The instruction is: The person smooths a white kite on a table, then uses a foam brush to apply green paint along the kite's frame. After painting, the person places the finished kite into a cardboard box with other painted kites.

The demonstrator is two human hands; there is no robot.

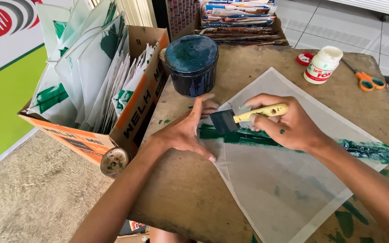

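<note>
The right hand [289,128] has its grip closed on the yellow handle of a foam brush [225,121] at the green stripe's end on the sheet [284,189], which lies on the surface [181,193], where the left hand [186,132], fingers spread flat, should press firmly so that strokes run even.

Worn brown wooden table [190,189], green paint smears at lower right. White paper sheet [284,189] with green stripe at centre. Dark blue tin [191,64] at upper centre; white glue bottle [322,65], red cap [304,58], orange scissors [365,80] at upper right.
</note>
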